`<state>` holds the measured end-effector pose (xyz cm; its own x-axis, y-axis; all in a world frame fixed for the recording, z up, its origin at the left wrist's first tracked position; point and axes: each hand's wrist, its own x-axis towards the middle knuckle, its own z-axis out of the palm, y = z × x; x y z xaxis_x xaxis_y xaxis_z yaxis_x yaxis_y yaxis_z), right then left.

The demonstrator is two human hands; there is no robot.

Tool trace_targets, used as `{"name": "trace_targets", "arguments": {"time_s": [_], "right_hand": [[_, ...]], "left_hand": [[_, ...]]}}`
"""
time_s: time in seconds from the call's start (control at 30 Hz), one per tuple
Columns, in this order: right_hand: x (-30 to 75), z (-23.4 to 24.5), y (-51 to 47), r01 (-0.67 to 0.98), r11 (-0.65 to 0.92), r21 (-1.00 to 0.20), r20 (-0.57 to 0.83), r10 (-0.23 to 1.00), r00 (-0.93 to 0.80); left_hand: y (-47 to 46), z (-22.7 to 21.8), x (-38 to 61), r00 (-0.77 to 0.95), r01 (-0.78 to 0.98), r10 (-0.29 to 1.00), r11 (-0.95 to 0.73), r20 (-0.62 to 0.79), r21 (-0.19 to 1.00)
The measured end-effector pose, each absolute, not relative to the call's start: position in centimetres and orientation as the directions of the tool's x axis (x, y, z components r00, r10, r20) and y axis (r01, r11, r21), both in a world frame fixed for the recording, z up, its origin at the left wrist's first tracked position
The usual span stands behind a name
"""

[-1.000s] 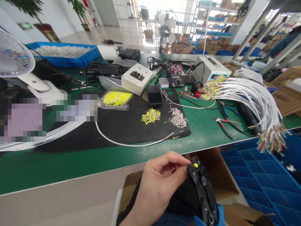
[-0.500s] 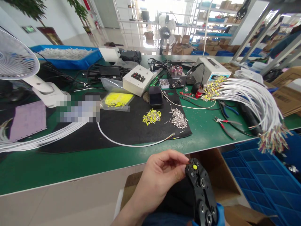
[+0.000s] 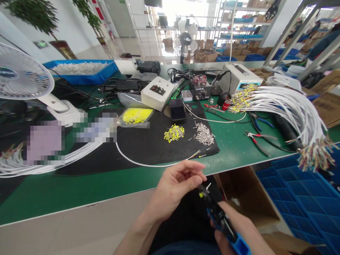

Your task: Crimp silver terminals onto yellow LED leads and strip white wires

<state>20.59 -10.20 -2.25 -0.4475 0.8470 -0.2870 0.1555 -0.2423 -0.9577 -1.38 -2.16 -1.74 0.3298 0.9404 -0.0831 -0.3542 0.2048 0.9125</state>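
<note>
My right hand is wrapped round the blue-and-black handles of a crimping tool, which points up and to the left. A ferrule with a yellow collar sits at the jaws, its metal pin sticking out on the other side. My left hand is closed beside the jaw tip, thumb and fingertips drawn together; what they hold, if anything, is hidden. Beyond my hands, a white cable lies on the black mat, its thin coloured wires fanned out, with a loose yellow ferrule by them.
On the mat lie a pile of yellow ferrules, a pile of bare metal pins and a phone. Red-handled cutters and a thick white cable bundle are to the right. Blue crates stand below the table edge.
The crimping tool has turned edge-on and shifted left, so the ferrule's pin now shows. My left hand has moved slightly left and up with it. My right hand has come into clearer view.
</note>
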Motion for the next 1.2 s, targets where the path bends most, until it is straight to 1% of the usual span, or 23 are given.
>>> {"name": "trace_targets", "arguments": {"time_s": [0.03,0.07,0.1,0.17,0.23,0.3,0.43,0.53,0.6,0.67,0.73,0.77,0.8,0.83,0.87,0.93,0.97,1.0,1.03,1.1,1.13,1.2], "right_hand": [[21.0,-2.2,-9.8,0.344,-0.084,-0.935,-0.22,0.899,-0.38],[21.3,-2.2,-9.5,0.515,0.073,-0.854,-0.124,0.933,-0.337],[21.7,-2.2,-9.2,0.641,0.201,-0.741,-0.024,0.946,-0.324],[22.4,-2.0,-8.6,0.757,0.362,-0.545,0.134,0.928,-0.347],[22.9,-1.7,-8.1,0.806,0.445,-0.39,0.224,0.895,-0.386],[23.1,-1.4,-7.6,0.826,0.478,-0.3,0.255,0.874,-0.413],[23.2,-0.9,-7.1,0.826,0.516,-0.226,0.306,0.843,-0.443],[23.3,-0.9,-7.0,0.832,0.517,-0.199,0.335,0.834,-0.438],[23.5,-1.0,-6.9,0.833,0.513,-0.208,0.336,0.837,-0.432],[23.7,-1.3,-6.9,0.825,0.511,-0.241,0.336,0.842,-0.422],[23.9,-1.6,-6.8,0.809,0.5,-0.31,0.321,0.856,-0.406],[24.0,-1.8,-6.8,0.791,0.492,-0.364,0.303,0.866,-0.399],[24.0,-1.9,-6.8,0.767,0.468,-0.439,0.267,0.883,-0.386],[23.9,-2.0,-6.7,0.741,0.416,-0.527,0.216,0.909,-0.357],[23.8,-2.0,-6.7,0.711,0.337,-0.617,0.152,0.938,-0.312],[23.5,-2.2,-6.5,0.632,0.141,-0.762,0.024,0.981,-0.19],[23.4,-2.2,-6.3,0.58,0.053,-0.813,-0.023,0.992,-0.123],[23.3,-2.3,-6.1,0.52,-0.018,-0.854,-0.057,0.997,-0.06],[23.3,-2.3,-5.7,0.455,-0.067,-0.888,-0.081,0.997,-0.012],[23.2,-2.1,-4.8,0.35,-0.134,-0.927,-0.129,0.991,0.036],[23.2,-2.0,-4.3,0.333,-0.151,-0.931,-0.145,0.988,0.044],[23.2,-1.5,-3.0,0.35,-0.152,-0.924,-0.141,0.988,0.058]], "left_hand": [[-2.3,-1.8,-1.6,0.296,-0.321,0.949,0.207,-0.11,0.924],[-2.6,-1.9,-1.9,0.267,-0.301,0.955,0.209,-0.128,0.93],[-2.8,-1.9,-2.1,0.246,-0.288,0.958,0.216,-0.146,0.933],[-3.4,-1.8,-2.4,0.228,-0.269,0.961,0.219,-0.159,0.938],[-3.9,-1.6,-2.6,0.233,-0.243,0.961,0.209,-0.152,0.947],[-4.3,-1.2,-2.7,0.24,-0.215,0.961,0.187,-0.134,0.959],[-4.5,-0.7,-2.8,0.225,-0.197,0.968,0.157,-0.111,0.968],[-4.5,-0.6,-2.9,0.216,-0.19,0.971,0.148,-0.105,0.971],[-4.6,-0.5,-3.0,0.206,-0.18,0.974,0.135,-0.097,0.974],[-4.6,-0.4,-3.0,0.196,-0.169,0.976,0.127,-0.093,0.977],[-4.5,-0.3,-3.1,0.185,-0.133,0.978,0.123,-0.098,0.983],[-4.2,-0.3,-3.1,0.17,-0.085,0.981,0.104,-0.088,0.991],[-3.9,-0.4,-3.2,0.144,-0.002,0.988,0.064,-0.063,0.998],[-3.4,-0.7,-3.2,0.107,0.113,0.994,-0.003,-0.009,0.994],[-2.8,-1.0,-3.2,0.076,0.261,0.995,-0.089,0.072,0.961],[-1.3,-1.8,-3.2,0.07,0.537,0.967,-0.244,0.246,0.807],[-0.5,-2.4,-3.1,0.099,0.629,0.95,-0.29,0.296,0.721],[0.3,-2.9,-3.0,0.128,0.674,0.943,-0.311,0.309,0.67],[1.1,-3.4,-2.9,0.155,0.697,0.94,-0.321,0.303,0.641],[2.3,-4.3,-2.6,0.19,0.705,0.946,-0.317,0.261,0.635],[2.8,-4.7,-2.4,0.204,0.704,0.948,-0.316,0.244,0.636],[3.4,-5.1,-2.1,0.224,0.69,0.951,-0.31,0.213,0.654]]}}
